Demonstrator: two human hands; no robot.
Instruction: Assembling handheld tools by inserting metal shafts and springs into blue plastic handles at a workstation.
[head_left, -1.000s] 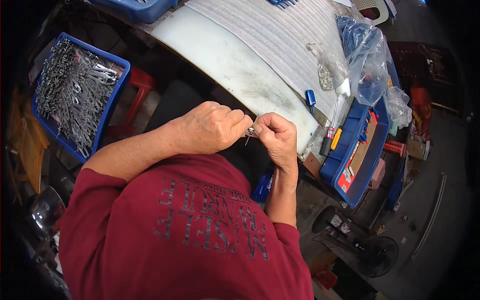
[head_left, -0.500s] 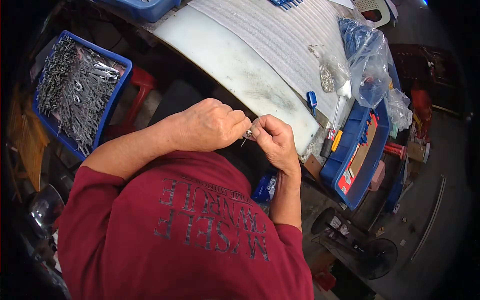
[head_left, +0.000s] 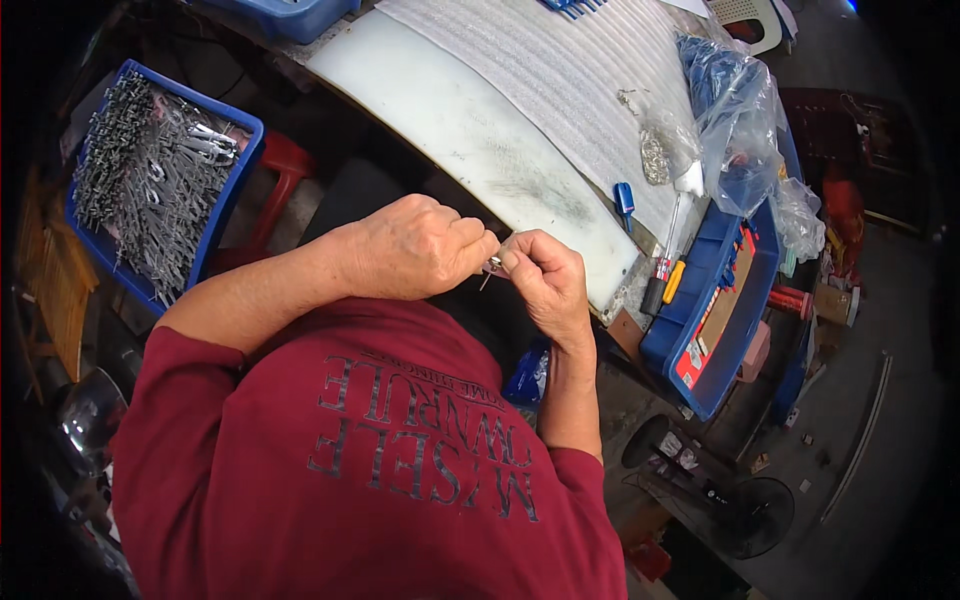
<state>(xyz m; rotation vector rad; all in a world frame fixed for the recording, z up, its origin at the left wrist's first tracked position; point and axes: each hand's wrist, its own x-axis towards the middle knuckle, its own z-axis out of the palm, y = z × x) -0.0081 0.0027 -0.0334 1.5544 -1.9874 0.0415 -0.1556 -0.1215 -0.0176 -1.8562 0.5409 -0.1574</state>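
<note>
My left hand and my right hand meet in front of my chest, just off the near edge of the white tabletop. Between their fingertips is a small shiny metal part, with a thin pin-like end pointing down. Both hands are closed, the right thumb and forefinger pinching the piece and the left fingers curled against its other side. Most of the part is hidden by the fingers, so its exact kind does not show.
At the left stands a blue bin heaped with metal pieces, beside a red stool. On the table's right lie a blue-handled tool, a yellow-handled screwdriver, plastic bags and a blue tray.
Both hands have shifted very slightly to the left, still together around the small metal part. Nothing else has visibly moved.
</note>
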